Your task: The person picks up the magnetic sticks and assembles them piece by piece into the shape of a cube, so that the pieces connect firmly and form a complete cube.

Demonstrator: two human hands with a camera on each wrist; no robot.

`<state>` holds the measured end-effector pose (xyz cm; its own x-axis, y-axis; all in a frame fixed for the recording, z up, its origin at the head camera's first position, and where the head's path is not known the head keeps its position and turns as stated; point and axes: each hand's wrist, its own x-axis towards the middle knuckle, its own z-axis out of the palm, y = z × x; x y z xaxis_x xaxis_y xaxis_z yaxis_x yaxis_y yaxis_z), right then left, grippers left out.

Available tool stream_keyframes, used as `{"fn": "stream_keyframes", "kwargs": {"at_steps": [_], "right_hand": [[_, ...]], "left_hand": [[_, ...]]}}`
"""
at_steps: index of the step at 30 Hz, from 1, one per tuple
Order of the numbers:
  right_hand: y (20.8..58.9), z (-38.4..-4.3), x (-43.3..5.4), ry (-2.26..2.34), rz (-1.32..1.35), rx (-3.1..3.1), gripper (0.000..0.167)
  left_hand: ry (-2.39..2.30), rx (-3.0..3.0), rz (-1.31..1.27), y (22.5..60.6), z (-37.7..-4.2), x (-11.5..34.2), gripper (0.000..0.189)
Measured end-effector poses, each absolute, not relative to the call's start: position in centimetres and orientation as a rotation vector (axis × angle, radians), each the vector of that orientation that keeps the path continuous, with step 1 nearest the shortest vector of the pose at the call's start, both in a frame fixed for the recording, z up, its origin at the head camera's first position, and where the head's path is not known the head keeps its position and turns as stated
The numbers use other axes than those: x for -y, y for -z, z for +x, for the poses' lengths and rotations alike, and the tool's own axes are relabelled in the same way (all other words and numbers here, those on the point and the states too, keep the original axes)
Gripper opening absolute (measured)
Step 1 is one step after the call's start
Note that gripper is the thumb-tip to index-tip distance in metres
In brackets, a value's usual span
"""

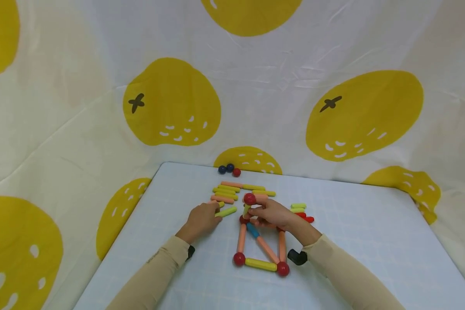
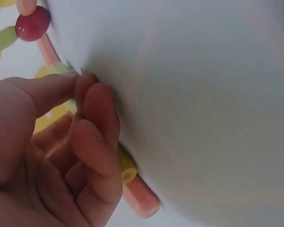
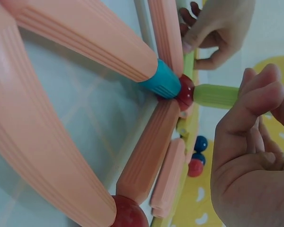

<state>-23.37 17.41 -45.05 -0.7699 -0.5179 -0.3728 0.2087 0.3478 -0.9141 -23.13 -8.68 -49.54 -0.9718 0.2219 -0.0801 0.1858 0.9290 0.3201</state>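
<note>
My left hand pinches the near end of a light green rod low over the table, thumb and fingers together. My right hand grips the upper part of another light green rod, which stands upright on a red ball of a four-sided frame. A red ball tops that upright rod. Along the frame run peach rods and a yellow rod, with red balls at the corners. A diagonal of a blue piece and a peach rod crosses it.
Behind the hands lie rows of yellow rods and peach rods. Two dark blue balls and a red ball sit at the table's back edge. Green rods and red rods lie beyond the right wrist.
</note>
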Motion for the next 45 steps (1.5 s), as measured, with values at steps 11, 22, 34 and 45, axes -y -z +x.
{"fn": "stream_keyframes", "kwargs": {"at_steps": [11, 22, 34, 45], "right_hand": [[44.6, -23.8, -17.3, 1.446, -0.323, -2.017, 0.039], [44.8, -23.8, -17.4, 1.471, -0.298, -2.004, 0.035], [44.8, -23.7, -17.2, 1.471, -0.305, -1.993, 0.031], [44.5, -23.7, -16.8, 1.424, -0.248, -2.045, 0.04]], "left_hand": [[-1.065, -2.341, 0.23, 47.6, -22.5, 10.1, 0.026], [-1.347, -1.912, 0.293, 46.5, -20.1, 8.7, 0.03], [-1.419, -1.862, 0.245, 45.2, -18.8, 7.6, 0.033], [-1.434, -1.846, 0.293, 44.4, -18.8, 6.8, 0.034]]}}
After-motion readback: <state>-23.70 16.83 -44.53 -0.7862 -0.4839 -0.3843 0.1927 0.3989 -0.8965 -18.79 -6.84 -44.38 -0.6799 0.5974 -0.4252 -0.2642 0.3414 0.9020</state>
